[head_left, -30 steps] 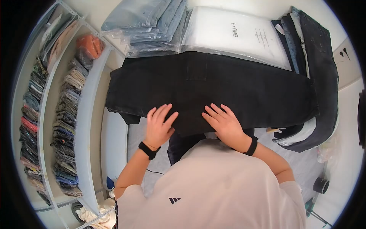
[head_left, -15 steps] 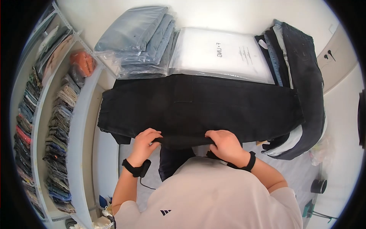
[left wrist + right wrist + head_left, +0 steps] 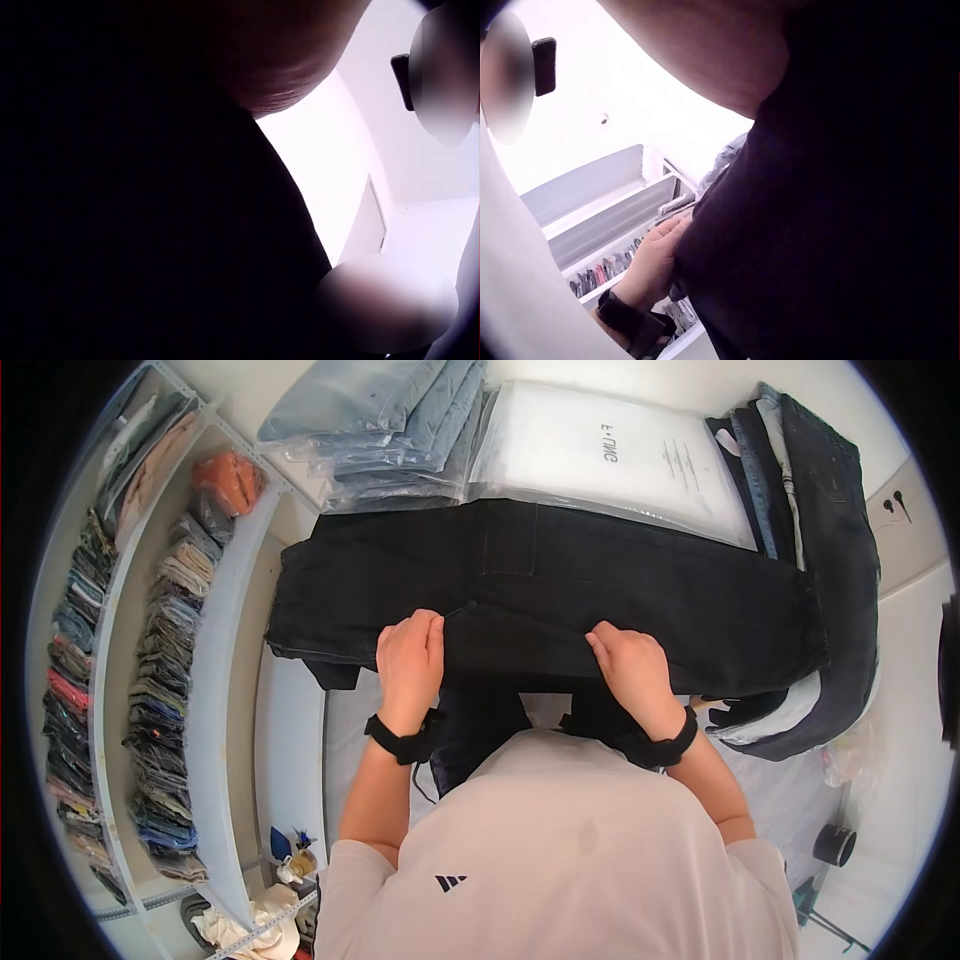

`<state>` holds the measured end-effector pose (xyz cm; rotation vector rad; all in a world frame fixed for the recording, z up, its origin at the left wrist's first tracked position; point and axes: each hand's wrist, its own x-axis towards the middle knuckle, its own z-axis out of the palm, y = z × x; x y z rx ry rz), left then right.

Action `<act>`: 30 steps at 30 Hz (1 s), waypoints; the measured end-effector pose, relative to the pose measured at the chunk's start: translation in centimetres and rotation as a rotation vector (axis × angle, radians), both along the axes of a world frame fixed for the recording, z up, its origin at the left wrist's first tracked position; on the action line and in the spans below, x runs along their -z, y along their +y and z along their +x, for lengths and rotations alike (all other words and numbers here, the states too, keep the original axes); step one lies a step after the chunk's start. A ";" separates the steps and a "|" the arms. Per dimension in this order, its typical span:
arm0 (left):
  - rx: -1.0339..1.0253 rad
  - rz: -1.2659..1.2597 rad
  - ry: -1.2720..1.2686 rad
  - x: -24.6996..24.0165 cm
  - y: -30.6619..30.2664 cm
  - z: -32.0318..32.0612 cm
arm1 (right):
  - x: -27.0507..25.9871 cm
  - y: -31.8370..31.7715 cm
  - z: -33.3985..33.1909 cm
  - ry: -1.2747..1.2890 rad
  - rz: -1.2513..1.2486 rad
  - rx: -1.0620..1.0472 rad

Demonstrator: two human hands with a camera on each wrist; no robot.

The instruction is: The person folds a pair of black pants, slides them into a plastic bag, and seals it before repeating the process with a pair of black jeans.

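Note:
A pair of black trousers [image 3: 560,610] lies spread sideways in front of me in the head view, a square pocket outline near its far edge. My left hand [image 3: 410,655] grips the trousers left of their middle, with creases running from the fingers. To the right, my right hand [image 3: 638,665] pinches the same cloth, thumb and fingers bent. Fabric between the two hands hangs over the near edge. In the right wrist view the left hand [image 3: 656,255] holds the raised dark cloth [image 3: 817,225]. Dark cloth [image 3: 150,225] fills most of the left wrist view, hiding the fingertips.
Behind the trousers stand a stack of bagged light-blue jeans [image 3: 400,420] and a pile of clear-and-white plastic bags [image 3: 570,450]. More folded trousers [image 3: 835,540] hang over the right side. Shelves [image 3: 215,730] packed with bagged clothes line the left.
The hands lay flat on the trousers at first, then curled round the near edge. Now they grip the cloth farther apart and creases have formed. The head view has also shifted.

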<state>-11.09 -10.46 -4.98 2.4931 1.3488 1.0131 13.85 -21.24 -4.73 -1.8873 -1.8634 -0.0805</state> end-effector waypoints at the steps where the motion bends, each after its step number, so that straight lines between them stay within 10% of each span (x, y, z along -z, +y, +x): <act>1: -0.001 0.090 -0.041 -0.2 0.0 0.1 | 0.0 0.0 0.0 0.019 -0.006 0.011; 23: 0.030 -0.041 0.341 1.3 -2.1 4.6 | -0.9 -9.9 10.6 0.095 -0.091 0.117; 30: 0.032 -0.074 0.363 1.3 -1.8 4.8 | -0.4 -14.3 16.8 0.456 0.223 0.708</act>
